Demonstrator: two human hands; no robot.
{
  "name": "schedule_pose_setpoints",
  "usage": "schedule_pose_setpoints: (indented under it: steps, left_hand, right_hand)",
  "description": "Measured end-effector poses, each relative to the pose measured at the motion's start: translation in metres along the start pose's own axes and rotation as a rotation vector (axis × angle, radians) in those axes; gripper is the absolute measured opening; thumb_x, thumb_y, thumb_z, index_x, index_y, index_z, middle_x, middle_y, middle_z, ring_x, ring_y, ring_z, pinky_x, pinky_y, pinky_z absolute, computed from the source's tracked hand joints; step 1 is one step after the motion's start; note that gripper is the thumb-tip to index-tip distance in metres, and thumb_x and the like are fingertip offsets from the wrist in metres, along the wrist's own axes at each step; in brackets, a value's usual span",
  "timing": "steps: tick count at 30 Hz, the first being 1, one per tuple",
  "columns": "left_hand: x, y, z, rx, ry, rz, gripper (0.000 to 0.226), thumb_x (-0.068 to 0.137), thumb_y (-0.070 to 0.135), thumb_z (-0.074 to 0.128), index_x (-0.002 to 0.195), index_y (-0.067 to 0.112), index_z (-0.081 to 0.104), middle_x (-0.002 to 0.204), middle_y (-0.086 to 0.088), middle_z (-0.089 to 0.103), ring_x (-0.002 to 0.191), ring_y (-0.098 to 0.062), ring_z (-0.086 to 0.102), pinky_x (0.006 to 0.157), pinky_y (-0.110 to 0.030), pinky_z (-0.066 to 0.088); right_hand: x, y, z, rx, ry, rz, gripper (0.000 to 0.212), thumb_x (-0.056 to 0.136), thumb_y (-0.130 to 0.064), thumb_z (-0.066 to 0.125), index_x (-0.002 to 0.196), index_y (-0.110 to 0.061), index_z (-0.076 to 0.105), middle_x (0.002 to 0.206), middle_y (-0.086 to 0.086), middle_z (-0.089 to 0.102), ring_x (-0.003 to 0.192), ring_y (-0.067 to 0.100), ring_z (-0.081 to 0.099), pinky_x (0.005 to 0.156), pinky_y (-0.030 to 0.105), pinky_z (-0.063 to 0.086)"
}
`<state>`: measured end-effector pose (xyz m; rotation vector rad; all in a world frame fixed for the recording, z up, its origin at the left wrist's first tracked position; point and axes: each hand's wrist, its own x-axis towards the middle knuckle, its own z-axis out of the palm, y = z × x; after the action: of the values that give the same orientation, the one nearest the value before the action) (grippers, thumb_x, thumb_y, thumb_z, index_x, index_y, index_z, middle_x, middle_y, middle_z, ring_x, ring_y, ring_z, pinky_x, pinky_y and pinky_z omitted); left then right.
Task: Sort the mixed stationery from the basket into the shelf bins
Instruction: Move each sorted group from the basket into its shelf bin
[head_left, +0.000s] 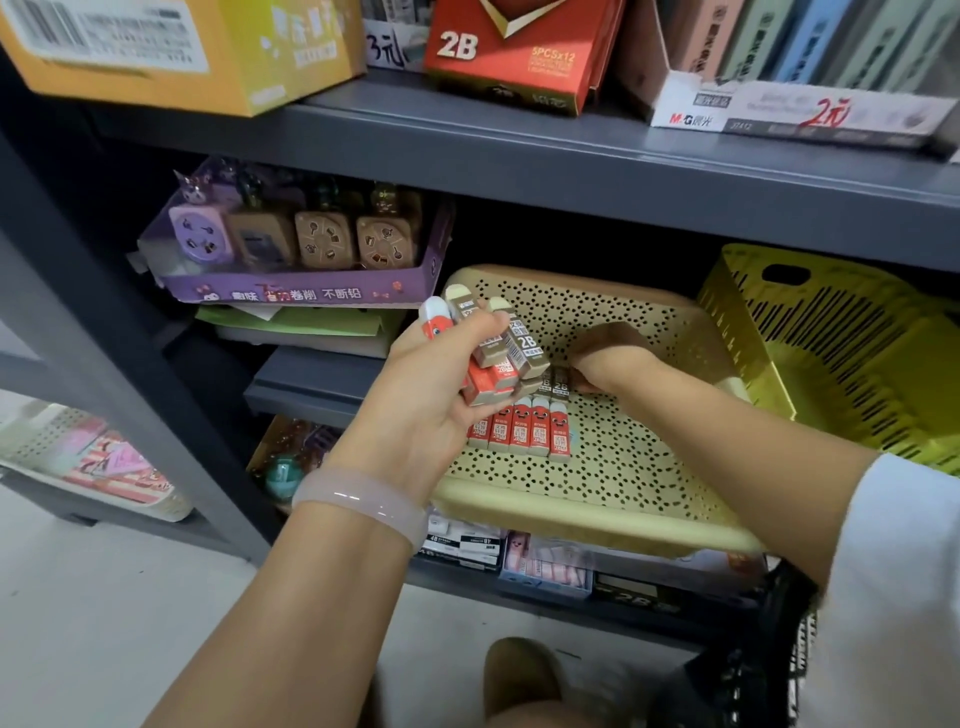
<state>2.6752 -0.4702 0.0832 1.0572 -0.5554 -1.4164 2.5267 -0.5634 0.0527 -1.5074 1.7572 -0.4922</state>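
Observation:
My left hand (431, 395) grips a bunch of 2B erasers (498, 348) in red and tan sleeves, held over the left side of a beige perforated tray (613, 478) on the middle shelf. A row of red erasers (524, 430) lies flat in the tray, with a few tan erasers (555, 384) just behind them. My right hand (608, 356) is inside the tray with fingers curled down at the tan erasers; whether it pinches one is hidden.
A yellow-green slotted basket (841, 353) stands right of the tray. A purple sharpener display box (296, 249) sits to the left. The upper shelf (519, 150) carries a red 2B box (514, 47), a yellow carton and a notebook box. More boxes lie on the shelf below.

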Motion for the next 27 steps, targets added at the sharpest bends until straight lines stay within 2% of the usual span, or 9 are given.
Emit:
schedule_pose_setpoints:
  steps: [2,4,7,9,12,15,18,22,27]
  left_hand:
    - [0.000,0.000,0.000,-0.003,0.000,0.003,0.012,0.079,0.006,0.068,0.076,0.016,0.060,0.060,-0.004,0.070,0.057,-0.021,0.069,0.062,-0.044,0.058]
    - [0.000,-0.001,0.002,0.002,0.000,0.006,0.011,0.080,0.007,0.067,0.077,0.014,0.061,0.061,-0.005,0.071,0.058,-0.022,0.070,0.061,-0.043,0.059]
    - [-0.001,-0.005,0.004,0.010,-0.010,0.006,0.009,0.081,0.007,0.066,0.077,0.013,0.062,0.061,-0.006,0.070,0.057,-0.021,0.070,0.052,-0.038,0.058]
    - [-0.001,-0.007,0.005,0.010,0.002,0.008,0.015,0.082,0.007,0.066,0.069,0.015,0.065,0.059,-0.005,0.070,0.054,-0.019,0.069,0.048,-0.034,0.057]
    - [-0.001,-0.007,0.005,0.006,0.019,0.005,0.019,0.081,0.007,0.067,0.064,0.016,0.066,0.059,-0.005,0.070,0.054,-0.020,0.069,0.050,-0.036,0.057]
    - [0.000,-0.006,0.004,-0.004,0.057,0.012,0.012,0.080,0.010,0.069,0.077,0.015,0.059,0.071,-0.009,0.070,0.068,-0.027,0.070,0.060,-0.041,0.059]
    - [0.000,-0.005,0.003,-0.029,0.073,0.007,0.012,0.080,0.010,0.069,0.080,0.016,0.058,0.084,-0.012,0.068,0.084,-0.031,0.070,0.071,-0.047,0.057]
    - [0.001,-0.004,0.002,-0.050,0.041,0.009,0.011,0.081,0.010,0.068,0.081,0.015,0.058,0.086,-0.012,0.067,0.088,-0.031,0.069,0.075,-0.047,0.056]
    - [0.003,-0.005,0.004,-0.053,0.040,0.012,0.011,0.080,0.009,0.068,0.082,0.014,0.059,0.081,-0.011,0.068,0.085,-0.031,0.069,0.074,-0.047,0.057]
  right_hand:
    - [-0.006,-0.006,-0.005,0.105,0.007,-0.101,0.026,0.092,-0.010,0.051,0.114,-0.001,0.061,0.087,0.010,0.063,0.069,0.016,0.057,0.075,0.027,0.055]
    - [-0.025,-0.016,-0.011,0.366,-0.189,-0.209,0.023,0.091,-0.020,0.055,0.109,-0.009,0.064,0.077,0.000,0.065,0.062,0.007,0.058,0.062,0.017,0.054]
    - [-0.043,-0.023,-0.018,0.455,-0.544,-0.307,0.030,0.080,-0.036,0.062,0.105,-0.019,0.066,0.097,0.001,0.071,0.087,0.011,0.065,0.079,0.023,0.054]
    - [-0.048,-0.025,-0.017,0.443,-0.608,-0.338,0.020,0.082,-0.026,0.063,0.101,-0.023,0.066,0.097,-0.002,0.072,0.092,0.011,0.066,0.082,0.023,0.054]
    - [-0.046,-0.023,-0.016,0.502,-0.541,-0.320,0.012,0.085,-0.015,0.061,0.096,-0.019,0.064,0.090,0.001,0.069,0.081,0.011,0.066,0.073,0.020,0.055]
    - [-0.034,-0.016,-0.020,0.502,-0.182,-0.211,0.013,0.081,-0.017,0.068,0.093,-0.014,0.064,0.083,0.001,0.067,0.069,0.009,0.063,0.055,0.015,0.051]
    - [-0.009,-0.007,-0.024,-0.057,0.063,-0.079,0.026,0.084,-0.029,0.065,0.098,-0.007,0.067,0.084,0.007,0.069,0.073,0.017,0.065,0.078,0.026,0.055]
    - [0.013,0.002,-0.013,-0.580,0.106,-0.031,0.032,0.088,-0.032,0.058,0.102,-0.005,0.066,0.092,0.008,0.069,0.085,0.022,0.066,0.078,0.025,0.051]
    - [0.021,0.007,-0.002,-0.303,0.026,0.058,0.032,0.094,-0.023,0.049,0.108,0.004,0.058,0.095,0.016,0.070,0.078,0.027,0.069,0.079,0.037,0.057]
